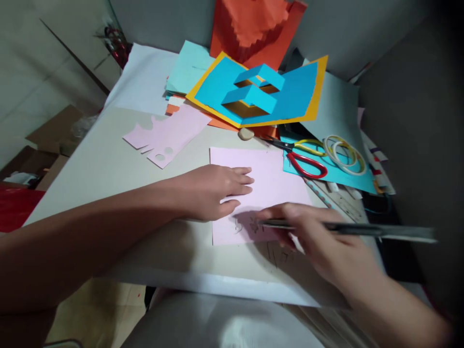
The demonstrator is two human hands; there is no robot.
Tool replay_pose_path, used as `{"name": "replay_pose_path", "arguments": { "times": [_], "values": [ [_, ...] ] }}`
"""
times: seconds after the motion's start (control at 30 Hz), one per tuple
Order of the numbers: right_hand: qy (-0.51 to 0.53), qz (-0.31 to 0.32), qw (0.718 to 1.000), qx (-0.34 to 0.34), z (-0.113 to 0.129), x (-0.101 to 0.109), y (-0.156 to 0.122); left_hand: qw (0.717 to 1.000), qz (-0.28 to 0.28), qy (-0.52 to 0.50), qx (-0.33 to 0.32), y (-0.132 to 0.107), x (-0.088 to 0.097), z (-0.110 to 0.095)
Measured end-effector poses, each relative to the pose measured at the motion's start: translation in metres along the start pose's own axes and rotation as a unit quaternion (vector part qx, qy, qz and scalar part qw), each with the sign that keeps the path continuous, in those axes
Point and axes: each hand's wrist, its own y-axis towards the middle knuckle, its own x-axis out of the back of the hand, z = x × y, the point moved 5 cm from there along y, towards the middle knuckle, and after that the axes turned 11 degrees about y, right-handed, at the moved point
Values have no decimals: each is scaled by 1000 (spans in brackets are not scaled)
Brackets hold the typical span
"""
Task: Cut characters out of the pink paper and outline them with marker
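My left hand [212,191] lies flat on the left edge of a pink paper sheet [270,183], fingers stretched out together, pressing it to the table. My right hand [319,241] is closed around a long dark pencil-like tool [348,229] that lies almost level and sticks out to the right. Its tip sits over the sheet's lower part, beside small pencil marks. The right hand is blurred by motion.
Red-handled scissors [302,157] and white rings [344,152] lie on blue paper at the right. A blue and yellow pop-up card [259,92], orange paper [253,24], a cut pink scrap [165,137] and an eraser [246,134] sit behind. Cardboard boxes [54,130] stand on the floor at the left.
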Motion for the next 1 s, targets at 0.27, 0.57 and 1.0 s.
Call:
{"name": "replay_pose_path", "arguments": {
  "times": [0.27, 0.57, 1.0],
  "values": [
    [169, -21, 980, -106, -22, -14, 9, 1000, 6, -16, -12, -1, 1, -3],
    [70, -27, 994, -74, -16, -15, 2, 1000, 24, -10, -14, -3, -3, -13],
    [25, 13, 999, 29, -18, -22, 0, 998, 41, 26, -51, 10, -21, -14]
  ]
}}
